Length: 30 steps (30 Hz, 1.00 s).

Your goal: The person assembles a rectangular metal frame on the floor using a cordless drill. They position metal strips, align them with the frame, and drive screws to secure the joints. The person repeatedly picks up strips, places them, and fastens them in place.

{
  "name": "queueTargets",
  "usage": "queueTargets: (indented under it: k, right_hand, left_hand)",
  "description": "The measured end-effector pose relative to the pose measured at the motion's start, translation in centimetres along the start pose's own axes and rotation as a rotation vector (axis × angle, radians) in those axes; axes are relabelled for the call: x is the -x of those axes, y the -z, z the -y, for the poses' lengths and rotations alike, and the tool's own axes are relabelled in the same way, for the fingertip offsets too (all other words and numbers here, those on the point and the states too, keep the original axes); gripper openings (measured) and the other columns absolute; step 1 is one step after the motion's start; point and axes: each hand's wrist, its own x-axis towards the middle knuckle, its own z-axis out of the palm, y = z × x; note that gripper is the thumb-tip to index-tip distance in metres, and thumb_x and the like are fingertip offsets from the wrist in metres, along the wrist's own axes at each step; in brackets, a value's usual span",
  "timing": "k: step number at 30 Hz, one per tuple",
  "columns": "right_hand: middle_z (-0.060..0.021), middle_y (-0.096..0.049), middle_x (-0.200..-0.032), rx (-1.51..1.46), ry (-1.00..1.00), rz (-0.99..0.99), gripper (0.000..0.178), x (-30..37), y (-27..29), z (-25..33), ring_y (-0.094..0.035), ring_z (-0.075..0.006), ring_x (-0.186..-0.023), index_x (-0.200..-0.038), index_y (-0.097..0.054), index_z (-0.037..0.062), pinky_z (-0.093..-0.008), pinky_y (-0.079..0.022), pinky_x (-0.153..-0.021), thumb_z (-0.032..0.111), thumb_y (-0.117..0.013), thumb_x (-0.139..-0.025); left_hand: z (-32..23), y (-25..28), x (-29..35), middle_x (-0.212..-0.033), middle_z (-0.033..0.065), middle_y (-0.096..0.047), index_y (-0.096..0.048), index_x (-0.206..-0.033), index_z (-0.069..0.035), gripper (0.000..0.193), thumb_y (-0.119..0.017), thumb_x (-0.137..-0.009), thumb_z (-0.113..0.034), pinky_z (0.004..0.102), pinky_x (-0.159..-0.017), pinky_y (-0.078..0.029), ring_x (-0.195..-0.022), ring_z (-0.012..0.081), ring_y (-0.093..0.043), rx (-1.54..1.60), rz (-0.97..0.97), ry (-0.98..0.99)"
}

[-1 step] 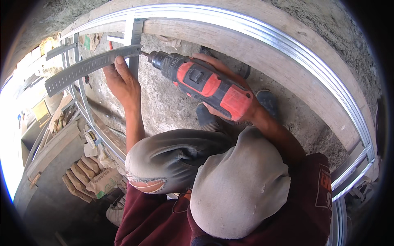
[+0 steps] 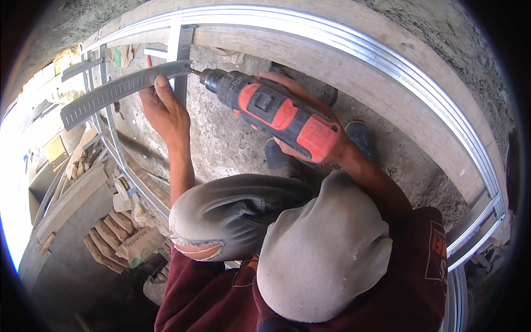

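Observation:
My left hand (image 2: 168,119) pinches a grey slotted metal strip (image 2: 105,95), its thumb on the near face and the other fingers behind it. The strip slants up to the right and crosses an upright metal stud (image 2: 180,47). In my right hand (image 2: 298,89) is a red and black cordless drill (image 2: 285,115), aimed left with fingers wrapped round it; its handle and trigger are hidden under the body. The drill's bit (image 2: 193,72) meets the right end of the strip at the stud. Whether it has gone into the metal I cannot tell.
A shiny metal channel (image 2: 310,27) curves across the top and down the right, alongside a wooden board (image 2: 332,63). More metal framing (image 2: 116,141) stands at left. Stacked paper sacks (image 2: 138,243) lie lower left. My bent knees and boots (image 2: 359,138) rest over rough concrete (image 2: 221,141).

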Motion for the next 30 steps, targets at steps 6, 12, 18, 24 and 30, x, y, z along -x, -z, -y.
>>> queueTargets:
  k: [6, 12, 18, 24, 30]
  right_hand:
    - [-0.0113, -0.056, -0.146, 0.096, 0.018, 0.009, 0.081, -0.6, 0.2, -0.2, -0.058, -0.0239, -0.131, -0.154, -0.04, 0.0063, -0.0349, -0.046, -0.11, 0.003, -0.077, -0.082]
    - [-0.0113, -0.055, -0.147, 0.156, 0.071, 0.013, 0.082, -1.0, 0.2, -0.2, -0.057, -0.0245, -0.132, -0.153, -0.041, 0.0066, -0.0349, -0.046, -0.111, 0.003, -0.079, -0.08]
    - [-0.0116, -0.053, -0.149, 0.038, 0.019, 0.034, 0.083, -1.4, 0.3, 0.9, -0.057, -0.0244, -0.132, -0.153, -0.04, 0.0065, -0.0366, -0.046, -0.111, 0.004, -0.079, -0.08]
    - [-0.0133, -0.052, -0.148, 0.088, 0.028, 0.041, 0.085, -1.7, 0.2, 1.4, -0.055, -0.026, -0.133, -0.153, -0.039, 0.0063, -0.0378, -0.044, -0.113, 0.005, -0.078, -0.079]
    - [-0.0146, -0.046, -0.153, 0.047, -0.031, 0.052, 0.084, -1.6, 0.2, 1.4, -0.05, -0.0297, -0.138, -0.153, -0.04, 0.0052, -0.0419, -0.039, -0.117, 0.008, -0.076, -0.077]
  left_hand:
    - [0.4, -0.1, -0.4, -0.117, 0.018, -0.067, -0.055, -0.132, 0.005, 0.044, -0.049, -0.11, -0.032, 0.0362, -0.097, -0.046, -0.109, 0.0234, -0.062, -0.011, 0.027, 0.018]
    - [0.9, -0.2, -0.6, -0.123, 0.0231, -0.066, -0.051, -0.144, 0.003, 0.05, -0.049, -0.11, -0.034, 0.0386, -0.099, -0.046, -0.113, 0.0287, -0.063, -0.067, 0.005, -0.044]
    - [1.5, -0.4, -0.7, -0.123, 0.0246, -0.066, -0.052, -0.14, 0.004, 0.051, -0.047, -0.11, -0.036, 0.0399, -0.098, -0.047, -0.114, 0.0317, -0.064, -0.072, 0.019, -0.013]
    - [2.2, -0.4, -0.8, -0.119, 0.0237, -0.067, -0.054, -0.134, 0.006, 0.047, -0.046, -0.11, -0.034, 0.0395, -0.097, -0.047, -0.109, 0.03, -0.064, -0.004, 0.014, 0.021]
    - [1.9, -0.7, -0.6, -0.117, 0.022, -0.067, -0.055, -0.13, 0.007, 0.045, -0.047, -0.11, -0.032, 0.0386, -0.097, -0.047, -0.108, 0.0275, -0.063, 0.007, -0.013, 0.022]
